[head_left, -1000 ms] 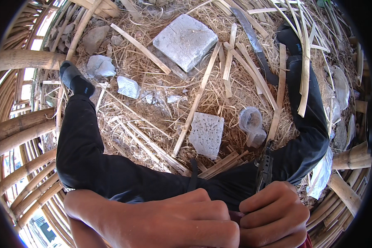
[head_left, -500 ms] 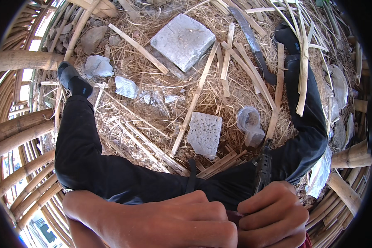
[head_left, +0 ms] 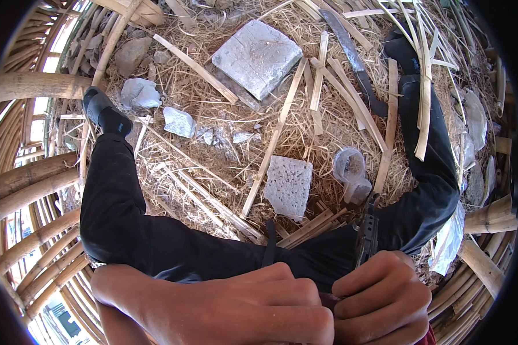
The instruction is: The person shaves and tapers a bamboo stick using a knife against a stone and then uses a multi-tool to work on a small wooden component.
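Note:
My left hand and my right hand are close together at the lower edge, in front of my lap. Both are closed, knuckles up, with fingers curled under. A small patch of dark reddish material shows between them; what the fingertips grip is hidden. Just beyond the right hand, a dark, perforated narrow object lies against my thigh. A black strap hangs between my legs, which are stretched apart in black trousers.
Straw and wood shavings cover the ground. A square stone block, a pitted stone, a clear plastic cup and several split bamboo strips lie between my legs. A long-bladed knife rests near my right foot. Bamboo poles line the left.
The whole view has shifted very slightly, so the scene sits a little further right. Both hands keep the same closed pose.

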Demonstrator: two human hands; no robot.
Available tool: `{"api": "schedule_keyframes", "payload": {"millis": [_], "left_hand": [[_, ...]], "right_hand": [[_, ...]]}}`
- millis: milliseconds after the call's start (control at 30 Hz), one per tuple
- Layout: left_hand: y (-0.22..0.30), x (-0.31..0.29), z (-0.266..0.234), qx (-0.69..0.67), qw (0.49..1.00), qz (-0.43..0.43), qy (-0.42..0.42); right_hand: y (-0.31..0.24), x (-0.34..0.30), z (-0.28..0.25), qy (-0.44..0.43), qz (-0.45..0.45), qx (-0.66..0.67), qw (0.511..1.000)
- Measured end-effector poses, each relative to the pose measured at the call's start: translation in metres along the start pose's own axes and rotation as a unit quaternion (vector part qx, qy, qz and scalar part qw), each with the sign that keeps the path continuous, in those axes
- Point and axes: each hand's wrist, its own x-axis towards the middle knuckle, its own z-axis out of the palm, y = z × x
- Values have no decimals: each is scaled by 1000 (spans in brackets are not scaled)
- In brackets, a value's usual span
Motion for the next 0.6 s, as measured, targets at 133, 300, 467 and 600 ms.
{"api": "schedule_keyframes", "payload": {"millis": [133, 300, 467, 600], "left_hand": [[0, 4, -1, -4, 1000, -4, -1], [1, 2, 0, -4, 1000, -4, -5], [-3, -9, 5, -14, 1000, -7, 11], [-2, -8, 4, -22, 1000, -7, 7]], "right_hand": [[-1, 0, 0, 5, 9, 0, 1000], [-1, -11, 15, 94, -9, -49, 994], [-1, -2, -2, -6, 8, 12, 1000], [0, -1, -3, -8, 5, 26, 1000]]}}
